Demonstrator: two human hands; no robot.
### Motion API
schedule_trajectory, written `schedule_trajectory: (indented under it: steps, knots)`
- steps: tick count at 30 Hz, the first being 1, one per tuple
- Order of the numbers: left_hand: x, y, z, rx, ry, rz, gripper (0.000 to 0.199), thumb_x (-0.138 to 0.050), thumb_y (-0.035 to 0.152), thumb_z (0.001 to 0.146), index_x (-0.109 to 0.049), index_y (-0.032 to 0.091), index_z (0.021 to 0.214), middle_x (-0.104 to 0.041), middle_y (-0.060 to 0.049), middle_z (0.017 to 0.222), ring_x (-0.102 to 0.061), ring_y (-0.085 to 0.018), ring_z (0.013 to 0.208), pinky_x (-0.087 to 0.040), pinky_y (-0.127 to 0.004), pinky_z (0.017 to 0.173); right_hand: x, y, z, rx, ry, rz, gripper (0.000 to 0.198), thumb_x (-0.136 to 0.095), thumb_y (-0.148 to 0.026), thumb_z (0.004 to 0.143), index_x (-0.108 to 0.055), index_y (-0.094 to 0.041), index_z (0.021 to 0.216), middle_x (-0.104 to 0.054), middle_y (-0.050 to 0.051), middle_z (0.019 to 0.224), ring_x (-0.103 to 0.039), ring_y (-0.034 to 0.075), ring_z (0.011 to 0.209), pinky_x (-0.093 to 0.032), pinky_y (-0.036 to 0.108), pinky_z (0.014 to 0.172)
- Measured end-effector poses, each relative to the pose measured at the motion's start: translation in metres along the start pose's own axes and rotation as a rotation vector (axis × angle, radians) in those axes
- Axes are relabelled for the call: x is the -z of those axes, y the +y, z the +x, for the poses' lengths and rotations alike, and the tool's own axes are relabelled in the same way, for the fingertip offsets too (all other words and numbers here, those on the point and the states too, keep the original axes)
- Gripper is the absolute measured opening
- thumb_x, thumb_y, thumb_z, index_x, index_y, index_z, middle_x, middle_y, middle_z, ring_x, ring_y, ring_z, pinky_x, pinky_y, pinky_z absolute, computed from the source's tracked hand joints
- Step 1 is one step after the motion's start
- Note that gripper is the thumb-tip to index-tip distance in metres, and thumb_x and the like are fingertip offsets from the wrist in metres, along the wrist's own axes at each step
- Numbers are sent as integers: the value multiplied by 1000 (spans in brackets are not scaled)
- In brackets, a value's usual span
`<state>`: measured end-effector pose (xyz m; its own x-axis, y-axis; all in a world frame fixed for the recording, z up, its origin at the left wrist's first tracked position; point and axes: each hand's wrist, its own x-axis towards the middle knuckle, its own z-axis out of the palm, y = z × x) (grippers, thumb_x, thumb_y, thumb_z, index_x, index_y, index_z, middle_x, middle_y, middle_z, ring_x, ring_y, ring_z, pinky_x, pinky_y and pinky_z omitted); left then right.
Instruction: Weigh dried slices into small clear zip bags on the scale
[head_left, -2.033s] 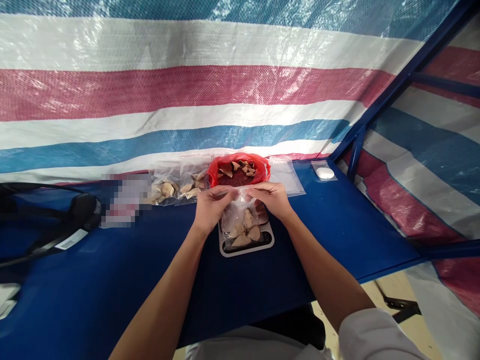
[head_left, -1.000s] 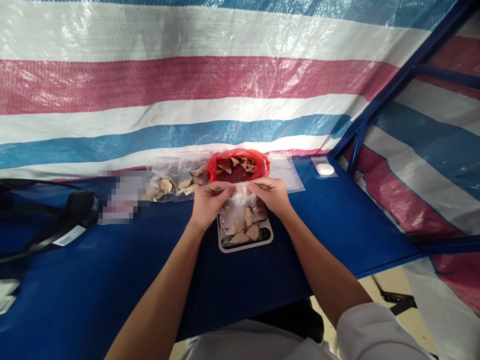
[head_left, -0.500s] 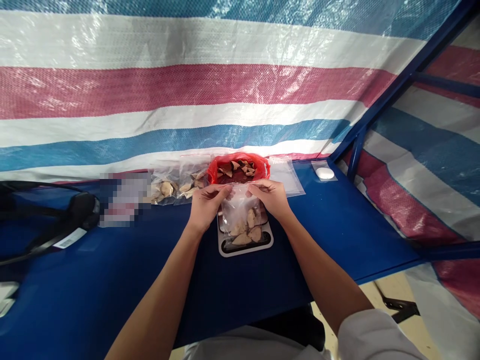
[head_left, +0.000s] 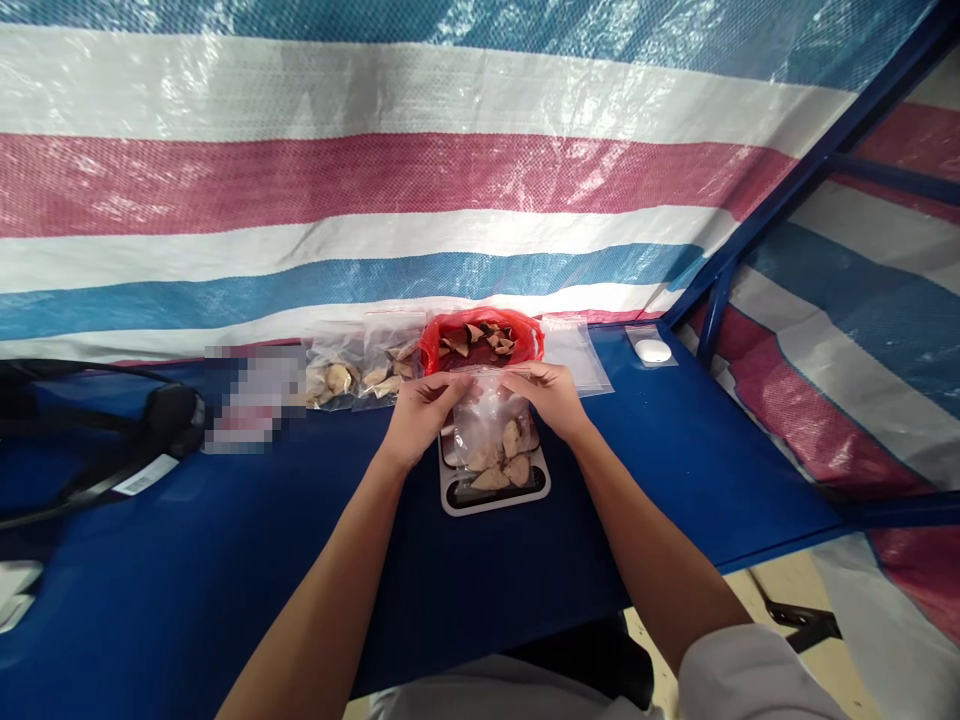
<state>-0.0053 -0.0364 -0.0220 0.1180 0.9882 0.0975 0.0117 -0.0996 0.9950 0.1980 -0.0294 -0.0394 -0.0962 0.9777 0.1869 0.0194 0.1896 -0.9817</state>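
A clear zip bag (head_left: 484, 430) with several pale dried slices (head_left: 504, 473) at its bottom hangs over a white kitchen scale (head_left: 495, 505). My left hand (head_left: 429, 405) pinches the bag's top edge near its left corner. At the right part of that same edge, my right hand (head_left: 546, 392) is closed in a pinch too. Whether the bag's bottom rests on the scale, I cannot tell. Just beyond my fingers stands an open red plastic bag (head_left: 435, 345) holding more dark-edged slices (head_left: 487, 340).
Two filled clear bags (head_left: 331, 378) (head_left: 386, 375) lie left of the red bag. Flat clear bags (head_left: 577, 355) are on its right, then a white oval object (head_left: 652, 350) on a small bag. Black straps (head_left: 161, 430) lie at left. A striped sheet (head_left: 375, 180) hangs behind the blue table (head_left: 675, 460).
The whole view has shifted slightly. My hands stay pinched on the bag's top edge, with the fingers moved very little along it.
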Motion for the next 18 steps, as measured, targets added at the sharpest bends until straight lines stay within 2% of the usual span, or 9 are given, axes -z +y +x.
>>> schedule_trajectory:
  steps: [5, 9, 13, 15, 18]
  knots:
    - [-1, 7, -1, 16, -18, -35, 43, -78, 59, 75, -80, 16, 74, -74, -5, 71, -62, -17, 65, -51, -26, 59, 5, 0, 2, 40, 12, -10, 28, -77, -48, 80, -78, -20, 79, -77, 3, 77, -72, 19, 76, -58, 30, 69]
    - [0, 3, 1, -13, 23, -67, 38, -79, 55, 76, -79, 17, 76, -72, -4, 71, -61, -16, 64, -52, -26, 59, 4, -2, 2, 29, 16, -26, 33, -75, -52, 81, -78, -20, 81, -78, 4, 79, -73, 20, 77, -59, 31, 71]
    - [3, -5, 4, -87, 83, -99, 33, -76, 48, 82, -77, 17, 73, -70, -2, 69, -62, -16, 66, -53, -28, 68, -1, -10, -1, -13, 25, 19, 37, -78, -56, 77, -78, -20, 86, -79, 4, 82, -74, 21, 79, -59, 31, 69]
    - [5, -5, 6, -92, 123, -147, 33, -75, 47, 82, -75, 17, 70, -70, -2, 70, -63, -16, 67, -54, -29, 71, -5, -13, -2, -34, -2, 67, 38, -81, -54, 74, -77, -21, 92, -80, 4, 86, -75, 21, 81, -60, 31, 70]
    - [10, 0, 7, -85, 158, -192, 33, -75, 47, 82, -75, 16, 71, -71, -3, 71, -62, -16, 67, -53, -29, 68, -12, -14, -2, -42, -76, 104, 36, -84, -48, 73, -76, -21, 95, -80, 3, 90, -76, 21, 85, -60, 32, 76]
